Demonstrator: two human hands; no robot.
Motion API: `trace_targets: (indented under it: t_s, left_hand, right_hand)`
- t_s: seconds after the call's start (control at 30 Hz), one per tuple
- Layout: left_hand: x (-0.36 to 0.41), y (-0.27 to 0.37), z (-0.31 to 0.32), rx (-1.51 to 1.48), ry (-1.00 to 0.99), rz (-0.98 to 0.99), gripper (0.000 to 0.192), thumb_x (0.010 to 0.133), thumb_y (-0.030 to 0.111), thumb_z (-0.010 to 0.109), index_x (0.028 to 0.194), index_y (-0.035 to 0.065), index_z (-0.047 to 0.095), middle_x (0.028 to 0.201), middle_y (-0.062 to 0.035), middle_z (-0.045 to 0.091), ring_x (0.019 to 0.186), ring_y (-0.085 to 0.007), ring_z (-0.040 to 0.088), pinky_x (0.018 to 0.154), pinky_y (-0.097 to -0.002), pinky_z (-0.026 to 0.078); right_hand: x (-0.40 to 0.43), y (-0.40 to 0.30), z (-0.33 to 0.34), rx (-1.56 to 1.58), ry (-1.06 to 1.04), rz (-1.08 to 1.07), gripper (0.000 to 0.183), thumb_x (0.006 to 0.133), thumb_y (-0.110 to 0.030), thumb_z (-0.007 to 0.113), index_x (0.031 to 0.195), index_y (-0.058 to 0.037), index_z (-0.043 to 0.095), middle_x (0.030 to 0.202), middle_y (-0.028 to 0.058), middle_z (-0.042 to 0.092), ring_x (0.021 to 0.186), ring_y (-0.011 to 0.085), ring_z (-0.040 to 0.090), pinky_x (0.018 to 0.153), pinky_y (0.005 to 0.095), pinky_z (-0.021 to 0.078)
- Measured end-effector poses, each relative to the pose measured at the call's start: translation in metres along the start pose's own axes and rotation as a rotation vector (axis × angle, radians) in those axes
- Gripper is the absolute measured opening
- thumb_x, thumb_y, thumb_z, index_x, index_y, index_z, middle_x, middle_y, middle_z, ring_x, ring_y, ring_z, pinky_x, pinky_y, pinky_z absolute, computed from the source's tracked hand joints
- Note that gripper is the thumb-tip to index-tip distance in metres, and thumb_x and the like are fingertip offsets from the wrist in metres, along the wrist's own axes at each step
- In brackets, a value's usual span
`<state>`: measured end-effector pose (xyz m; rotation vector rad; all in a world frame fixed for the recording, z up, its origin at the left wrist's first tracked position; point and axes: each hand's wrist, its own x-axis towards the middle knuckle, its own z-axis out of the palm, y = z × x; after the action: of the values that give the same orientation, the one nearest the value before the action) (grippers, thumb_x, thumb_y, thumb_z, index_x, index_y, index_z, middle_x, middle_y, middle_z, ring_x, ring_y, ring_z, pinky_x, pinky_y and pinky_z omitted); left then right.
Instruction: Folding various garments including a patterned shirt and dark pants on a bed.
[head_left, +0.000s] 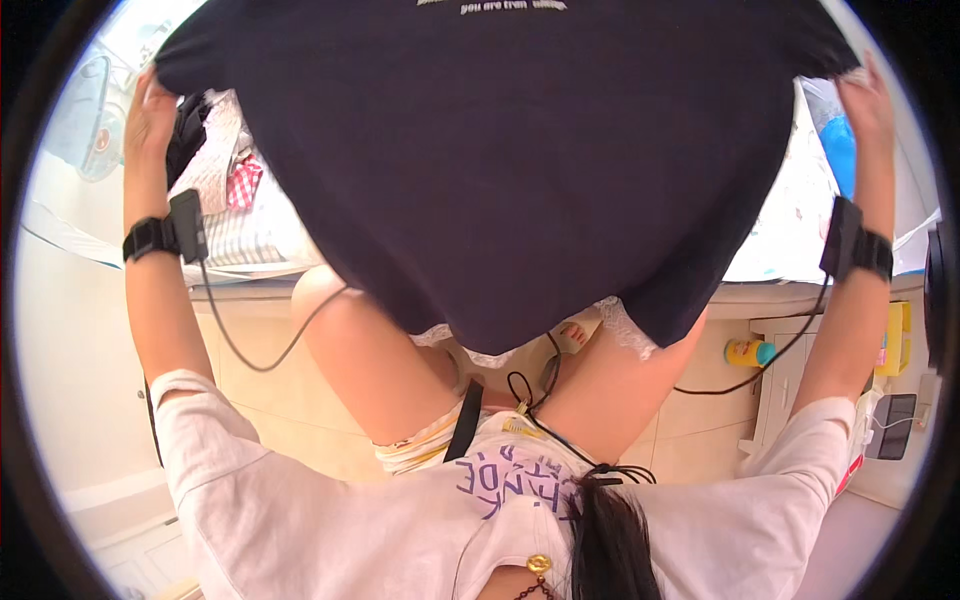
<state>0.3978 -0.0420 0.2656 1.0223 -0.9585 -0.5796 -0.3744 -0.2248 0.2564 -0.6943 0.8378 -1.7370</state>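
A dark navy garment (510, 172) with white lettering at its top edge and white lace along its lower hem is stretched wide in front of me, over my knees. My left hand (152, 112) grips its left sleeve end at the upper left. At the upper right, my right hand (864, 97) pinches the other sleeve end. The two arms are spread far apart, and each wrist wears a black strap with a cabled module. The garment's upper edge runs out of the picture.
Behind the garment is a bed with a patterned sheet (780, 217). On its left lie a red-and-white checked cloth (244, 182) and a black cloth (187, 135); a fan (94, 120) stands beyond. A yellow bottle (744, 352) is at the lower right, beside a white cabinet (784, 375).
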Motion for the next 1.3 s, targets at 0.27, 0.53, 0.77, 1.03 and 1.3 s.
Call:
trace_targets:
  t_s: [0.27,0.53,0.77,1.03,1.3]
  left_hand:
    - [-0.113,-0.113,0.021,0.607,-0.326,-0.317,0.030,0.085,0.022,0.063,0.111,0.0075,0.060,0.123,-0.0022,0.053,0.112,-0.0092,0.047,0.092,-0.0266,0.036]
    - [-0.266,-0.079,0.042,0.746,-0.839,-0.500,0.030,0.086,0.016,0.062,0.113,0.0040,0.058,0.124,-0.0077,0.054,0.116,-0.0175,0.050,0.098,-0.0302,0.037]
    - [-0.342,-0.091,0.060,1.449,-0.891,0.074,0.032,0.071,0.018,0.069,0.099,0.0055,0.059,0.113,-0.0102,0.057,0.119,-0.0283,0.046,0.102,-0.0479,0.031]
    - [-0.343,-0.112,0.070,1.415,-0.697,0.315,0.015,0.073,0.017,0.068,0.079,0.0059,0.061,0.084,-0.0061,0.060,0.096,-0.0255,0.055,0.091,-0.0443,0.039]
    - [-0.346,-0.114,0.071,1.429,-0.635,0.384,0.013,0.074,0.019,0.068,0.076,0.0075,0.063,0.080,-0.0031,0.062,0.090,-0.0230,0.057,0.088,-0.0419,0.042]
  right_hand:
    - [-0.116,0.124,-0.073,-1.105,-0.401,-0.331,0.047,0.086,-0.020,0.060,0.129,-0.0031,0.048,0.131,0.0087,0.051,0.121,0.0206,0.047,0.103,0.0315,0.0305]
    - [-0.304,0.163,-0.110,-1.548,-0.870,-0.320,0.052,0.069,-0.019,0.074,0.118,-0.0134,0.059,0.138,0.0106,0.042,0.131,0.0334,0.034,0.107,0.0488,0.0232]
    - [-0.319,0.168,-0.099,-1.714,-0.908,-0.384,0.060,0.060,-0.016,0.076,0.117,-0.0155,0.059,0.136,0.0067,0.045,0.130,0.0309,0.034,0.107,0.0538,0.0192]
    - [-0.320,0.189,-0.131,-1.396,-0.577,-0.558,0.033,0.063,0.007,0.059,0.093,-0.0046,0.064,0.108,0.0060,0.064,0.110,0.0263,0.056,0.104,0.0455,0.0296]
    - [-0.313,0.198,-0.180,-0.832,-0.139,-0.202,0.025,0.087,-0.001,0.056,0.111,0.0073,0.059,0.107,0.0116,0.063,0.103,0.0175,0.057,0.091,0.0283,0.0425]
